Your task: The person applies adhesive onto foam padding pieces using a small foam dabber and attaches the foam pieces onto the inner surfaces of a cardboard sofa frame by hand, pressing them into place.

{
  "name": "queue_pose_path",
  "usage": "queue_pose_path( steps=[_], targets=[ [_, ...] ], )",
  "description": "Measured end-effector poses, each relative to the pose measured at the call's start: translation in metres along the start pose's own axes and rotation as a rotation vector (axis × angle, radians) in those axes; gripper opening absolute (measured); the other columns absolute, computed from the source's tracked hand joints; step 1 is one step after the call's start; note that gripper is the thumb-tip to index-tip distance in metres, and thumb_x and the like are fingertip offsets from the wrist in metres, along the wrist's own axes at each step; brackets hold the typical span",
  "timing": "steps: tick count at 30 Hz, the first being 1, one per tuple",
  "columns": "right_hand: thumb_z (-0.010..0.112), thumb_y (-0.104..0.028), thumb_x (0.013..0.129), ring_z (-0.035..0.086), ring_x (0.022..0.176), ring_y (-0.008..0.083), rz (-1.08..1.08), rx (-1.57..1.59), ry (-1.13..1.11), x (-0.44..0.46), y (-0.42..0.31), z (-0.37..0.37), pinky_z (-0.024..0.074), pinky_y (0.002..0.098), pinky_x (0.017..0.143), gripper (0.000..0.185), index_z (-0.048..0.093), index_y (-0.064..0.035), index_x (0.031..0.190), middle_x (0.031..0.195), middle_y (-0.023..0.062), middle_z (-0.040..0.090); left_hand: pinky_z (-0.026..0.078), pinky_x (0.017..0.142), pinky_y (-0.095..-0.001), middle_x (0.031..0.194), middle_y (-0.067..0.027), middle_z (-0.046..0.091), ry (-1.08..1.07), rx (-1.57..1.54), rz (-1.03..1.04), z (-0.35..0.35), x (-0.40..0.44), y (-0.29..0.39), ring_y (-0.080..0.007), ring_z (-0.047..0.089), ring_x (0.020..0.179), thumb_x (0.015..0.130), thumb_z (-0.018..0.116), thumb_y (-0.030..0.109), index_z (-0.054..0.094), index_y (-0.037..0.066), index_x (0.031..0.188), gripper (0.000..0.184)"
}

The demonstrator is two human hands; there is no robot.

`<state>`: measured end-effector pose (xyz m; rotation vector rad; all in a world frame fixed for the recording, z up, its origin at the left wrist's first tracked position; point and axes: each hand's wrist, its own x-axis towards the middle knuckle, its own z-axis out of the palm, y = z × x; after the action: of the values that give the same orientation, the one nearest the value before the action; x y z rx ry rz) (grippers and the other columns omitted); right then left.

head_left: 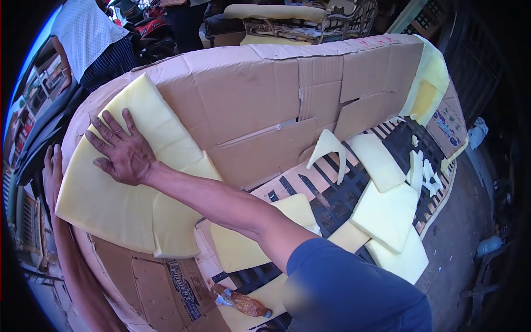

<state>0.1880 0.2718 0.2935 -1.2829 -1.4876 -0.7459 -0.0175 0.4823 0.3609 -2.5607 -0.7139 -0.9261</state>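
My right hand (pixel 124 149) lies flat on a yellow foam sheet (pixel 110 202), with its fingers spread. The sheet drapes over the arm end of a cardboard-covered sofa frame (pixel 238 88), and seams or overlaps show in the foam. At the far left, my left hand (pixel 52 169) has its fingers stretched upward along the outer side of that arm, close to the foam's edge; part of its palm is hidden. Below the foam, printed cardboard (pixel 160 282) covers the inner arm.
Foam pieces (pixel 387 213) and scraps (pixel 428 174) lie on the black-webbed seat (pixel 343 193). A plastic bottle with brown contents (pixel 246 304) rests at the front. Yellow foam (pixel 431 83) covers the far arm. A person (pixel 88 41) stands behind, near another sofa frame (pixel 287 25).
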Motion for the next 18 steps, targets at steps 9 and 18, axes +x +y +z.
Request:
queue_pose_path(
  steps=[9, 18],
  targets=[
    [0.045, -0.047, 0.100, 0.028, 0.153, 0.0241, -0.010, -0.286, 0.010, -0.007, 0.018, 0.037, 0.0084, 0.0596, 0.123, 0.061, 0.042, -0.0192, 0.155, 0.164, 0.0025, 0.034, 0.035, 0.114, -0.0422, 0.142, -0.0302, 0.054, 0.077, -0.634, -0.612, -0.057, 0.002, 0.083, -0.0403, 0.051, 0.135, 0.093, 0.047, 0.074, 0.037, 0.000, 0.154, 0.096],
    [0.043, -0.031, 0.104, 0.029, 0.151, 0.0384, 0.194, 0.229, 0.030, -0.005, -0.065, 0.015, 0.0127, 0.0630, 0.120, 0.056, 0.037, -0.0136, 0.157, 0.164, 0.0135, 0.031, 0.040, 0.109, -0.0447, 0.137, -0.0301, 0.057, 0.118, -0.501, -0.623, -0.056, 0.002, 0.080, -0.0414, 0.056, 0.128, 0.094, 0.049, 0.067, 0.049, -0.001, 0.146, 0.085]
  ],
)
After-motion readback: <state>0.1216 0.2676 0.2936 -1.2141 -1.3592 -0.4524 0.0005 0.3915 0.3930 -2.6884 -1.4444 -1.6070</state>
